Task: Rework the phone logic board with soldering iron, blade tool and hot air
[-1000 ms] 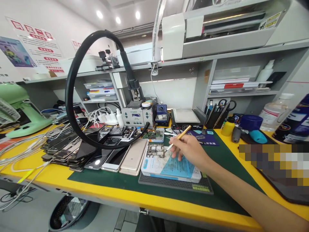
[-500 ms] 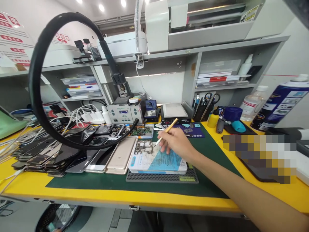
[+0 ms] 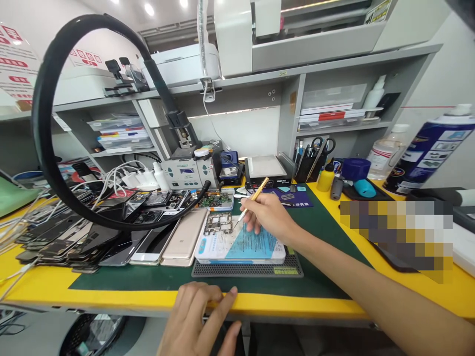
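Note:
My right hand [image 3: 265, 212] is closed around a pen-shaped tool with a gold handle [image 3: 260, 189] and a thin pointed tip. That tip points down beside the right edge of a phone circuit board [image 3: 217, 223]; whether it touches cannot be made out. The board lies on a flat white and blue box [image 3: 241, 257], which rests on a grey perforated mat [image 3: 230, 270]. At the table's front edge, my left hand [image 3: 202, 316] is empty, its fingers apart and bent, below the box.
Several phones [image 3: 183, 237] and stacked phone parts lie to the left. A black hose [image 3: 40, 118] arches from the soldering station [image 3: 189, 175]. Behind the box are a green circuit board [image 3: 215, 200] and a hot plate [image 3: 265, 168]. Bottles and a spray can [image 3: 426, 151] stand at right.
My left hand has come into view at the table's front edge. My right hand keeps its grip on the tool by the circuit board. The view has shifted slightly.

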The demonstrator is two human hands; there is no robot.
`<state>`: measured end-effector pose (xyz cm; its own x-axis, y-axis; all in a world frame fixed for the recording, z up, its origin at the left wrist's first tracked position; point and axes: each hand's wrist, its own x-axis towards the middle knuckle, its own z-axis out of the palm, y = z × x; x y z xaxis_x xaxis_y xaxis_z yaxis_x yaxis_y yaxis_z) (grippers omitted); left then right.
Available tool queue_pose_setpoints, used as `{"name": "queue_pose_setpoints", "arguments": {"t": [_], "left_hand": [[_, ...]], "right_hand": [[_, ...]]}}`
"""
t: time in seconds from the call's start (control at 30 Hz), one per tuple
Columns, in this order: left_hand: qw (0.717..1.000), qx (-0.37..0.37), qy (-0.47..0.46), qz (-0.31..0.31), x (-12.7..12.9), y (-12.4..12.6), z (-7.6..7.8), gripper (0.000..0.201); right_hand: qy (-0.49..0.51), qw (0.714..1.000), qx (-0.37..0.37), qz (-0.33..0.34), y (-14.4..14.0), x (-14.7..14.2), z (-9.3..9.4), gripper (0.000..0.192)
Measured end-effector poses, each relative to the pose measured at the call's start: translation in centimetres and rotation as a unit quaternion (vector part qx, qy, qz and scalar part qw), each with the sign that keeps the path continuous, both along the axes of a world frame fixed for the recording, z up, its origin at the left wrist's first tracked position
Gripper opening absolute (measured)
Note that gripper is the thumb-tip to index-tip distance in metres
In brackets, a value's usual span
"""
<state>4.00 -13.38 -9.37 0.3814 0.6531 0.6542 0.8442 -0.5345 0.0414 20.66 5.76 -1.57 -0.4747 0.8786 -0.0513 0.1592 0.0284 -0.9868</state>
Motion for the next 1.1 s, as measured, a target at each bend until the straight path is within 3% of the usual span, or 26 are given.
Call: {"name": "queue_pose_setpoints", "arguments": {"t": [0.1, 0.37, 1.1], "left_hand": [[1.0, -0.019, 0.017, 0.005, -0.2, 0.9, -0.3, 0.043], [1.0, -0.013, -0.022, -0.005, -0.3, 0.5, -1.1, 0.039], [0.983, -0.07, -0.16, -0.055, 1.2, 0.6, 0.6, 0.025]], "right_hand": [[-0.003, 1.0, 0.0, 0.001, -0.1, 0.0, 0.1, 0.025], [0.003, 1.0, 0.002, -0.002, -0.4, -0.1, 0.2, 0.026], [0.023, 0.999, 0.02, -0.01, -0.3, -0.1, 0.1, 0.023]]}}
